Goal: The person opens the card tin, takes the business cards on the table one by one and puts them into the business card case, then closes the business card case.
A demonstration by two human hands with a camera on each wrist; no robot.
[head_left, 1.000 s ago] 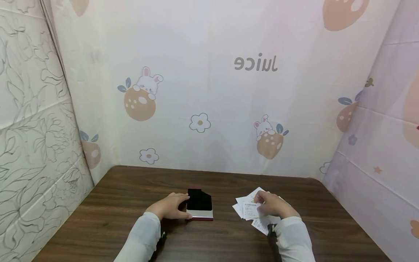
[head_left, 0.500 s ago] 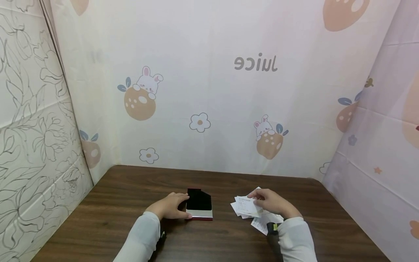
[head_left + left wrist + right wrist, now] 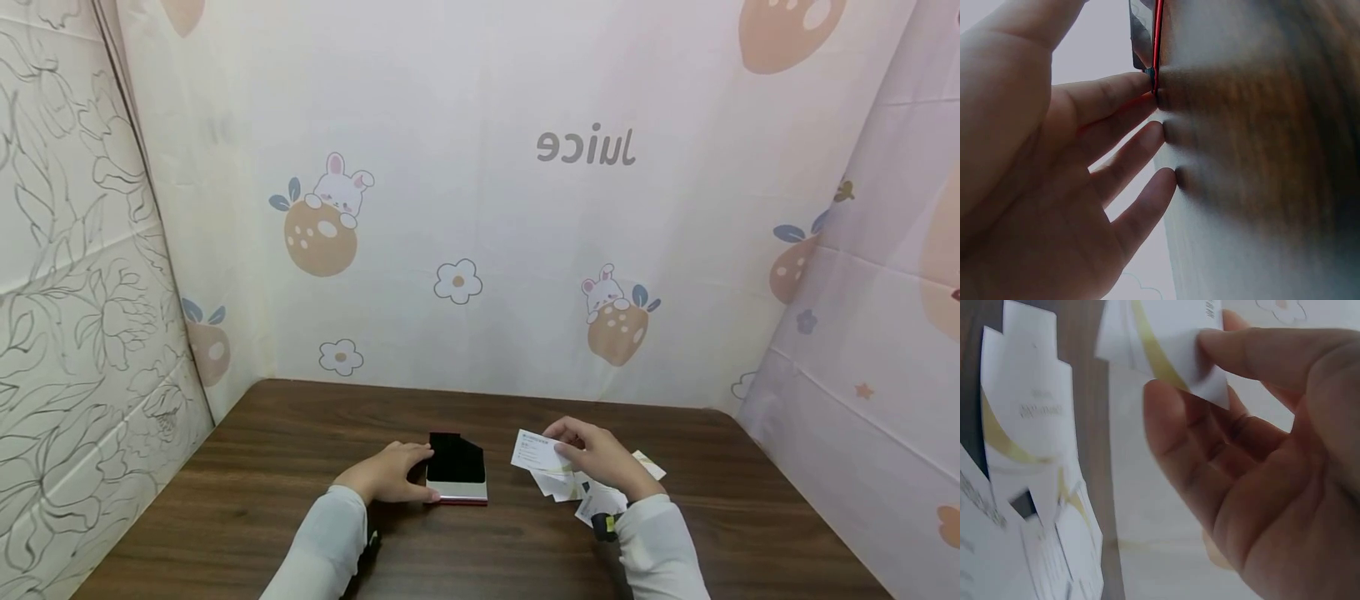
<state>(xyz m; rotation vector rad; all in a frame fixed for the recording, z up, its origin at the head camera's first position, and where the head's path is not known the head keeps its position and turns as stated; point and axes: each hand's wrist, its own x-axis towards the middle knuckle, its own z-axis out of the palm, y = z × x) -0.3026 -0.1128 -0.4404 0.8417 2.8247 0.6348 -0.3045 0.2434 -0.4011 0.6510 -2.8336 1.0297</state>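
Directions as on a clock laid over the head view, 12 at the far table edge.

White card (image 3: 536, 452), printed, gold band. Compared with half a second ago: carried towards 10 o'clock, from over the pile to its far left side; now nearer the case and raised off the table (image 3: 487, 558).

Pile of loose cards (image 3: 600, 500): overlapping, at 4 o'clock from the held card; a gold-marked corner at its 2 o'clock side now shows, previously hidden.

Case (image 3: 457, 462): black top, silver band, red edge; flat, at 9 o'clock from the pile; unmoved.

Right hand (image 3: 603, 457): pinches the white card, thumb on one face, fingers behind; forearm enters from 5 o'clock.

Left hand (image 3: 386, 473): unmoved at the case's 9 o'clock side; fingers spread, nearly straight, thumb and index touching the case; forearm enters from 7 o'clock.
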